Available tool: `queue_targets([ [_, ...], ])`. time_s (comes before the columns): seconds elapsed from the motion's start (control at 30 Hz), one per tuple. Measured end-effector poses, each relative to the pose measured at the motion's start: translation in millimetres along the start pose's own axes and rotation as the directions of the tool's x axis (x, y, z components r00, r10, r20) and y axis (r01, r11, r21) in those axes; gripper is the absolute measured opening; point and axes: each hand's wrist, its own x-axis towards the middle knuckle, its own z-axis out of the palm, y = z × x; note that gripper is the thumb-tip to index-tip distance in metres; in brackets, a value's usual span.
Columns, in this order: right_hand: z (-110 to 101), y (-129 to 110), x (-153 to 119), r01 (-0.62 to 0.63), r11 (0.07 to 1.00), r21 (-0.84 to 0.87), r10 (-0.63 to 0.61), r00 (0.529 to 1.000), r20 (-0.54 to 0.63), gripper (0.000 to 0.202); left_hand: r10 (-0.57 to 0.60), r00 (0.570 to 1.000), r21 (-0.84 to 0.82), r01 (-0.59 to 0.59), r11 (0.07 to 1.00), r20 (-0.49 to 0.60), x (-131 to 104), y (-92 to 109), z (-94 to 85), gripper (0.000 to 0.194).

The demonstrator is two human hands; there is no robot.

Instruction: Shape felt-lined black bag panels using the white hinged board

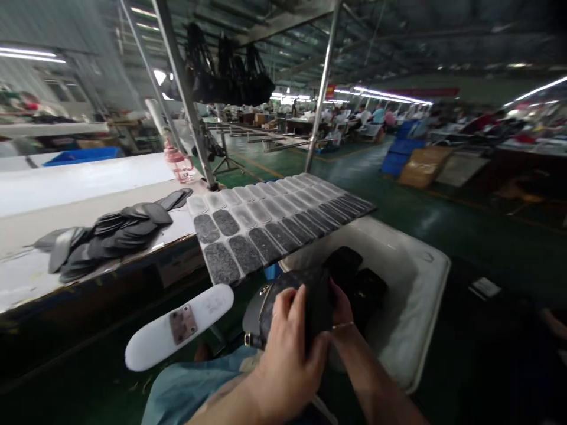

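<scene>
Between my hands, above my lap, is a black bag [277,289] with gold-coloured metal fittings and a zip on its left side. My left hand [287,342] presses on its near side, fingers pointing up. My right hand [341,307], with a thin bracelet at the wrist, grips the far right edge, its fingers partly hidden by the bag. Just beyond and to the right, a large white tub [411,283] holds more black items [345,260], too dark to make out fully. Left of the bag sits a white, long rounded plate [146,345] with a metal bracket on it.
A tilted board [266,206] with rows of rounded grey and black pieces overhangs the tub. Black flat pieces [119,230] lie heaped on the left table [186,221], near a pink bottle [177,159]. Metal poles [321,88] rise behind; black bags [221,77] hang above.
</scene>
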Motion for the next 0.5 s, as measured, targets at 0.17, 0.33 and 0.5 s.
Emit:
queue_targets([
  [0.17,16,-9,-2,0.002,0.991,-0.132,0.016,0.991,0.134,0.038,-0.142,0.982,-0.293,0.173,0.94,0.123,-60,-50,-1.7,0.067],
  [0.33,40,22,-29,-0.059,0.974,-0.218,0.1,0.978,0.182,0.044,-0.342,0.933,-0.39,0.359,0.848,0.114,-98,-58,-17.6,0.064],
  [0.5,28,22,-92,0.247,0.719,-0.649,-0.106,0.963,0.249,0.062,-0.392,0.915,-0.401,0.394,0.827,0.09,-101,-56,-28.2,0.057],
])
